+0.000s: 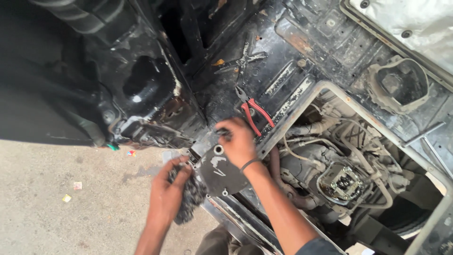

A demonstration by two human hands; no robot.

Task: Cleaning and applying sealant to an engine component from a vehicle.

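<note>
A dark rag (188, 200) is gripped by the left hand (167, 196) at lower centre; the grey metal plate (219, 172), judged partly wiped, is steadied by the right hand (238, 141); red pliers (255, 113) lie untouched above.

Three small wrapper scraps lie on the concrete floor (42, 212): a yellow scrap (67, 198), a pale pinkish scrap (77, 185) just beside it, and a red-and-blue scrap (131, 153) near the vehicle's edge.
</note>
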